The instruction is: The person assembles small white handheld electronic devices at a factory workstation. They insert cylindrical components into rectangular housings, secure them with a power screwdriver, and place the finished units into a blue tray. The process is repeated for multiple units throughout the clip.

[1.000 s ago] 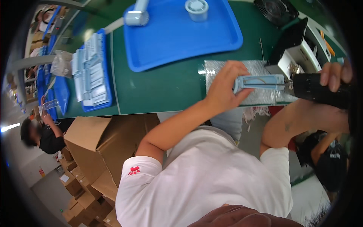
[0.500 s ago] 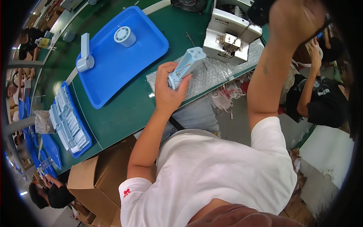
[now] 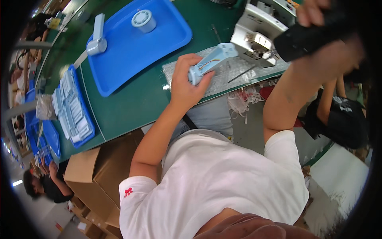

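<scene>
The left grip (image 3: 187,84) was closed around a light-blue housing (image 3: 224,51) with exposed wires (image 3: 207,63), tilted above bubble wrap (image 3: 227,73) on the green worktop (image 3: 119,115). The right grip (image 3: 313,14) clasped a dark tool (image 3: 300,42) to the housing's right. A white machine (image 3: 258,24) stood far right; farther left sat a blue tray (image 3: 115,67).

Open lane along the near edge of the counter (image 3: 123,109), between the parts tray (image 3: 84,142) and left hand (image 3: 186,81); near half of the large tray (image 3: 119,59) also open, pale cup (image 3: 144,21) toward its far edge. Right of that hand, white machine (image 3: 258,24) and black tool (image 3: 304,39) crowd passage.
</scene>
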Tool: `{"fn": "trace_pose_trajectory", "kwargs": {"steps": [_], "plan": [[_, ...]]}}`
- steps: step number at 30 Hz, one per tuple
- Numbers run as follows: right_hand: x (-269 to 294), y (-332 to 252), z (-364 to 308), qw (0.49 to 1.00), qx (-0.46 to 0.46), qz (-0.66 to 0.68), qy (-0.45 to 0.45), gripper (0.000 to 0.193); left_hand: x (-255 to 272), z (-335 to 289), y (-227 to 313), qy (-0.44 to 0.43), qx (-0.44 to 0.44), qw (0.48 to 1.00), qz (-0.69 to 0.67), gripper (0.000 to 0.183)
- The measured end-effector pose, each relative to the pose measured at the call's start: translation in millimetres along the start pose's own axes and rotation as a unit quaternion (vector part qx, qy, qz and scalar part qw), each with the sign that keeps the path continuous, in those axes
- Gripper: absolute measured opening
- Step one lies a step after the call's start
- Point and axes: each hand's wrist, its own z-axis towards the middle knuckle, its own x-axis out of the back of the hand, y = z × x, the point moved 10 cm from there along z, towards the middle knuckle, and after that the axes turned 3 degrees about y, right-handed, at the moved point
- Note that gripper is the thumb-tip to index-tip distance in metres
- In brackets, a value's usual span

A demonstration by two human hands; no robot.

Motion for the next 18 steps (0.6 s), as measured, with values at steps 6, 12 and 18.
{"fn": "trace_pose_trajectory", "kwargs": {"steps": [6, 12, 18], "plan": [[-4, 15, -6, 0.998, -0.036, 0.046, 0.014, 0.058, 1, -1, 5, 0.020, -0.026, 0.999, 0.000, 0.040], [-3, 31, -10, 0.997, -0.060, 0.051, 0.015, 0.068, 2, -1, 8, 0.014, -0.031, 0.999, -0.008, 0.040], [-4, 37, -10, 0.997, -0.073, 0.036, 0.006, 0.065, 4, 0, 8, 0.020, -0.040, 0.999, -0.015, 0.040]]}}
